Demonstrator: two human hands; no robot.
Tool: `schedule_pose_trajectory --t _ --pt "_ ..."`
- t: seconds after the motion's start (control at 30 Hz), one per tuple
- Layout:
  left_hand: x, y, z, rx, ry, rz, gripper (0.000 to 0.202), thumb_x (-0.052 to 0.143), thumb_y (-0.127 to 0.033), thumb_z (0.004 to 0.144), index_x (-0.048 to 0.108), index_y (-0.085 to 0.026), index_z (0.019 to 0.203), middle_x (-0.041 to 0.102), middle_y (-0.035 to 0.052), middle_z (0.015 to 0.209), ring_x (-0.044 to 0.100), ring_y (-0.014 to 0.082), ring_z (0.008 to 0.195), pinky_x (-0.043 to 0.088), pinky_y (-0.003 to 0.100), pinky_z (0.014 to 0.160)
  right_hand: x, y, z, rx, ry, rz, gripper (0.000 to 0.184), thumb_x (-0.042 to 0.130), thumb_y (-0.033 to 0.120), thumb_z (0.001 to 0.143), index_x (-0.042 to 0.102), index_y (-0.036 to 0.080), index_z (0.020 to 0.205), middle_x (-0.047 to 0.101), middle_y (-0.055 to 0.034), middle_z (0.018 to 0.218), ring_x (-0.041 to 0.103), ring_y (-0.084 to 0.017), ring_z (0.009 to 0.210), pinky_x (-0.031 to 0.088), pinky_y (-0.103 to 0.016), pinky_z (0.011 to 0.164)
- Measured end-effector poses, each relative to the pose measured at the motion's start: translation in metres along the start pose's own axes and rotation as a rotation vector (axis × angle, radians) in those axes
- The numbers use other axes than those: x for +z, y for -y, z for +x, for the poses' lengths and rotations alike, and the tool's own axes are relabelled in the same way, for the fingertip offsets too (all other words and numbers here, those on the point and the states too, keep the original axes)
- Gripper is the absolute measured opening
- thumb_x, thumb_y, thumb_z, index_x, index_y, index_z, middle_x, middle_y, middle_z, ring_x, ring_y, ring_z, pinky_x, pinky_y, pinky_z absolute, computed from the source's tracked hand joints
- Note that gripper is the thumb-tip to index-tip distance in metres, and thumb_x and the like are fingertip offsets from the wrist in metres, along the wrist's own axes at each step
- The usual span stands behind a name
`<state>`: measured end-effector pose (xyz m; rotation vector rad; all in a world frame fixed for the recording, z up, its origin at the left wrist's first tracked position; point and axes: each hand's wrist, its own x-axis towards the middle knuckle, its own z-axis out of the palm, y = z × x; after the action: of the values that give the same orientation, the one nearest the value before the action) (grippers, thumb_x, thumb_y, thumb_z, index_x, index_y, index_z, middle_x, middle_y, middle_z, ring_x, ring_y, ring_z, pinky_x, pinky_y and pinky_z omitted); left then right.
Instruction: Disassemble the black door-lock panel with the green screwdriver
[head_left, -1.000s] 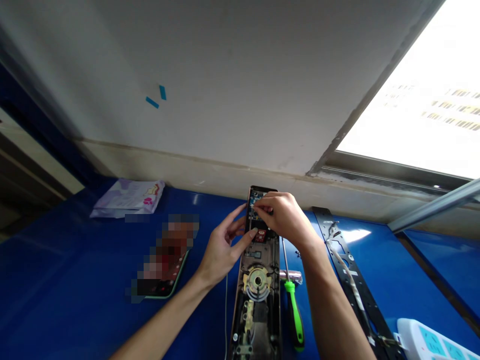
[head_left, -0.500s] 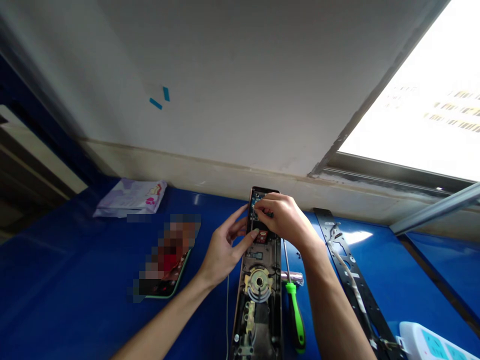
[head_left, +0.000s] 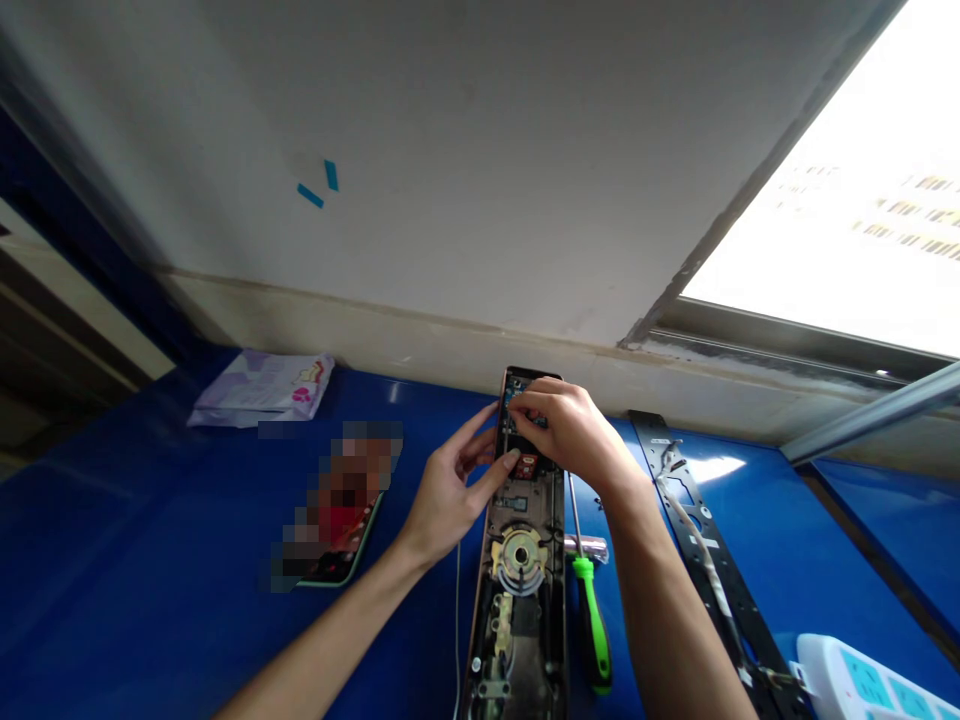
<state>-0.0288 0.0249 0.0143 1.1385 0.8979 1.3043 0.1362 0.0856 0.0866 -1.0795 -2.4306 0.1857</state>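
Note:
A long, dark, opened door lock housing (head_left: 525, 500) lies lengthwise before me, its inner side up. It shows a round brass-coloured hub, a red label and a circuit board (head_left: 515, 388) at the far end. My left hand (head_left: 450, 490) grips the left edge of the housing, thumb on top near the red label, fingers along the side. Over the circuit board, my right hand (head_left: 562, 420) has its thumb and forefinger pinched together; anything between them is too small or hidden to make out. A screwdriver (head_left: 591, 620) with a green and black handle lies just right of the housing.
A black metal plate (head_left: 694, 530) with a pale cable runs along the right, with a white power strip (head_left: 840, 680) at its near end. Left are a phone (head_left: 345, 560), partly blurred, and a purple-white packet (head_left: 262, 388). The wall (head_left: 450, 200) rises behind the blue table.
The view has shifted very slightly. My right hand's fingers have moved a little over the circuit board; my left hand keeps the same hold on the housing.

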Motion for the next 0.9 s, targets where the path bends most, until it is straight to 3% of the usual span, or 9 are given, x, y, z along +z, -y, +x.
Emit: schedule_pose_trajectory --t 0.4,0.9 --pt "0.0000 0.0016 -0.0010 -0.020 -0.015 -0.007 0.084 0.082 -0.048 0.084 0.050 -0.013 0.153 0.073 0.0173 0.134 0.069 0.0339 0.125 0.049 0.053 0.117 0.0034 -0.0064 -0.0035 0.038 -0.078 0.062 0.009 0.067 0.013 0.091 0.070 0.018 0.085 0.068 0.0001 0.076 0.060 -0.011 0.067 0.043 -0.022 0.067" --pt "-0.0001 -0.0014 -0.0021 0.000 -0.006 0.032 0.079 0.080 -0.046 0.086 0.051 -0.016 0.153 0.074 0.0157 0.132 0.068 0.0336 0.127 0.051 0.052 0.116 0.0046 -0.0082 -0.0042 0.049 -0.106 0.152 0.017 0.065 0.010 0.087 0.061 0.019 0.074 0.061 0.0027 0.071 0.054 -0.010 0.064 0.041 -0.021 0.065"
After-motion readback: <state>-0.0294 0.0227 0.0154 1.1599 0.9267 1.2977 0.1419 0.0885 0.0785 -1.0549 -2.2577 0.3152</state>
